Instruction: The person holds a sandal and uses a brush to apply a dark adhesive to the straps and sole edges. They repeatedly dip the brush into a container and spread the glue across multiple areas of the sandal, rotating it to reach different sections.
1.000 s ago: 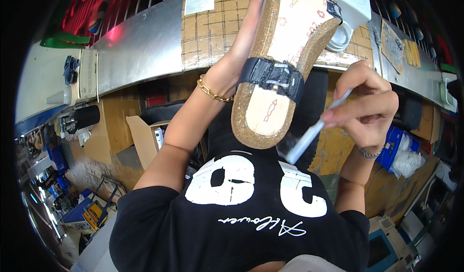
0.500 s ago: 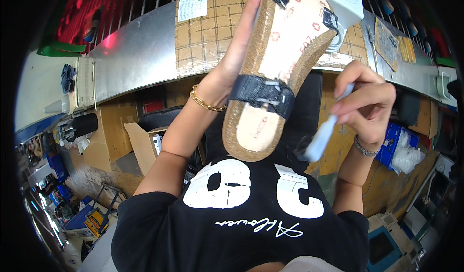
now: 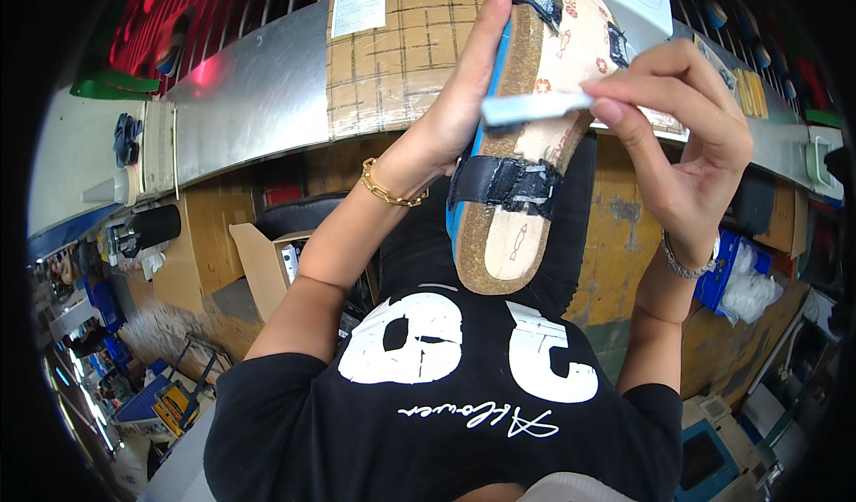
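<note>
My left hand (image 3: 459,114) grips a cork-soled sandal (image 3: 474,266), held up over my lap. A pale panel with red printed marks covers the middle of its upturned face. Dark strap ends (image 3: 508,184) are folded onto this face, and a blue layer runs along the left edge. My left thumb lies along that side; the other fingers are hidden behind it. In my right hand (image 3: 687,141), thumb and fingers pinch a small pale-blue brush (image 3: 530,110). It lies crosswise over the sandal's middle, its head at the left cork edge. Whether the bristles touch the cork I cannot tell.
Beyond the sandal, a flat cardboard sheet (image 3: 401,65) covers part of the metal bench (image 3: 250,83). A white plastic container (image 3: 635,7) stands at the far right of it. Cardboard boxes (image 3: 209,239) sit below on the left, and a blue crate (image 3: 727,266) on the right.
The brush has moved up and left, from beside the sandal's lower right to across its middle. The sandal has shifted slightly right and turned, showing its blue left edge.
</note>
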A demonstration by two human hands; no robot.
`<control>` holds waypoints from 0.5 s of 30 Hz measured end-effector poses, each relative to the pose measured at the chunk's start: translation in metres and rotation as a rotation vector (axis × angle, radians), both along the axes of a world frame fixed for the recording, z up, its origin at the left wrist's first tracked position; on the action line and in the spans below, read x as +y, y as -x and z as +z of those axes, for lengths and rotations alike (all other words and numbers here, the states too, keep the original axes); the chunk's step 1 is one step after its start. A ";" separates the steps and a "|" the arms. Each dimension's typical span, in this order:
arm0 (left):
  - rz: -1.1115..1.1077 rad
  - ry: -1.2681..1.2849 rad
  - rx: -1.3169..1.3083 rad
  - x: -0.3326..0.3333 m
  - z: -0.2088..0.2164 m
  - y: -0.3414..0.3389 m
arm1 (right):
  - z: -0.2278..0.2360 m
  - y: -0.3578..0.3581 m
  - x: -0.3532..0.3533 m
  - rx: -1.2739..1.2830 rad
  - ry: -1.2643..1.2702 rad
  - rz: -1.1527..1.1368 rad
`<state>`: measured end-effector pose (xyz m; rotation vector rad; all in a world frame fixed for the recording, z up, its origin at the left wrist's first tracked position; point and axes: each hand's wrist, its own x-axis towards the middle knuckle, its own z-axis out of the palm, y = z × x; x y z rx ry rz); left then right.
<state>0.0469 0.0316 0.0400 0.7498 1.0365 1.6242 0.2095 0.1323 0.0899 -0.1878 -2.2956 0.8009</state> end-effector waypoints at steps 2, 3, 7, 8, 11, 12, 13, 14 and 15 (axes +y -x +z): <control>-0.004 -0.001 -0.003 0.000 0.000 -0.001 | 0.000 0.000 0.005 0.039 0.012 0.017; -0.002 0.001 -0.003 0.000 0.000 -0.001 | 0.001 0.000 0.008 0.046 0.043 0.039; -0.007 0.013 -0.046 -0.002 0.000 0.000 | 0.006 0.001 0.013 -0.067 0.072 0.125; -0.013 0.018 -0.074 -0.003 0.000 0.000 | 0.006 0.003 0.012 -0.063 0.052 0.147; 0.041 -0.043 0.120 -0.006 0.000 -0.003 | -0.003 0.015 0.013 0.014 0.044 0.084; 0.042 -0.043 0.134 -0.007 0.000 -0.004 | -0.007 0.018 0.016 0.037 0.037 0.045; 0.020 -0.010 0.074 -0.006 -0.001 -0.004 | -0.010 0.022 0.022 0.143 0.018 0.097; 0.005 0.015 0.004 -0.005 -0.003 -0.002 | -0.013 0.021 0.026 0.237 0.092 0.109; -0.007 0.041 -0.067 -0.006 -0.006 0.000 | -0.016 0.020 0.032 0.324 0.188 0.120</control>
